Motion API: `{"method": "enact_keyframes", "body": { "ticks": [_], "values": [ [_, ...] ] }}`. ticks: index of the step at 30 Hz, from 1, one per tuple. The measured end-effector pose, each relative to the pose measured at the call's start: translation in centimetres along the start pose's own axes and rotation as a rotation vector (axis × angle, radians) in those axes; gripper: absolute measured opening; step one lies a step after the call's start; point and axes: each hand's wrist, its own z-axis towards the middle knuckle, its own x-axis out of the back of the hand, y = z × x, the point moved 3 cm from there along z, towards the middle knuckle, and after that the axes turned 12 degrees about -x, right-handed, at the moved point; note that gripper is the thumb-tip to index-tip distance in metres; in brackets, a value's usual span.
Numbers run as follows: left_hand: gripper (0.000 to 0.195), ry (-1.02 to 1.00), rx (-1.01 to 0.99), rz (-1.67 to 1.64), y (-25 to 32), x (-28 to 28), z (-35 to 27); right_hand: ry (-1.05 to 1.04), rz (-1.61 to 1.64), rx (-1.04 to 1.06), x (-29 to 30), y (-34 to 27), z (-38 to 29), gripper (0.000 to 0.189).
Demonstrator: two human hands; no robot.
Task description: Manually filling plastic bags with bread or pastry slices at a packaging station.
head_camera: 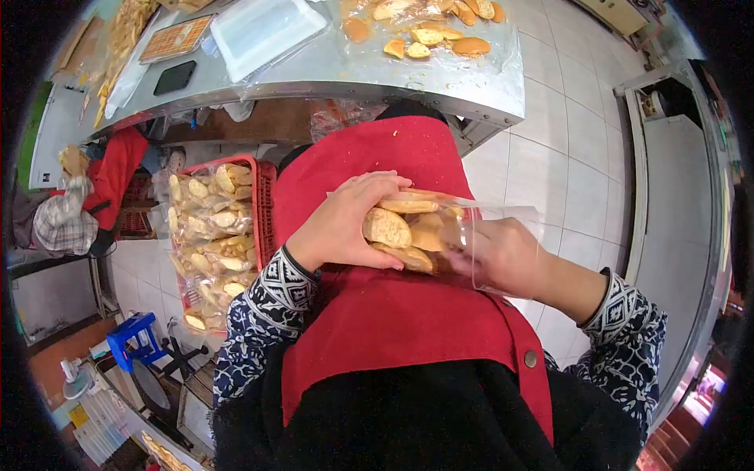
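Over my lap lies a clear plastic bag [484, 282] filled with toasted bread pieces [387, 228], their cut faces pale and their crusts golden. My left hand [352, 221] grips the filled end, thumb and fingers spread around the bread. From the open end, my right hand [500, 250] reaches inside the bag, its fingers against the bread. Blur and plastic obscure those fingertips, so whether they pinch a piece is unclear. Beneath the bag is the red apron [406, 324], with a few crumbs on it.
Ahead stands a metal table [330, 73] with loose bread pieces [433, 44], a white tray [265, 32] and a phone [175, 78]. A red plastic crate [265, 200] of bagged bread [218, 224] is at my left. Beyond it is another person [70, 218]. A blue stool [136, 341] stands lower left.
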Motion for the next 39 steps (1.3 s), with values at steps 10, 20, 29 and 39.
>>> {"method": "enact_keyframes", "body": {
  "ticks": [10, 20, 29, 39],
  "values": [
    [0.080, 0.131, 0.006, -0.111, -2.0, -0.8, -2.7, -0.147, -0.216, 0.019, 0.3, -1.0, 2.4, 0.020],
    [0.080, 0.261, -0.011, -0.143, -1.9, -1.4, -3.6, -0.368, -0.310, -0.107, 4.4, -1.6, 0.6, 0.030],
    [0.073, 0.182, -0.081, 0.247, 1.4, -1.9, -1.7, -0.297, 1.107, -0.909, -0.7, 2.1, -1.9, 0.033],
    [0.083, 0.138, -0.078, 0.233, 1.6, -1.9, -2.0, -0.430, 0.750, -0.417, -0.3, 1.1, 0.5, 0.034]
  ]
}}
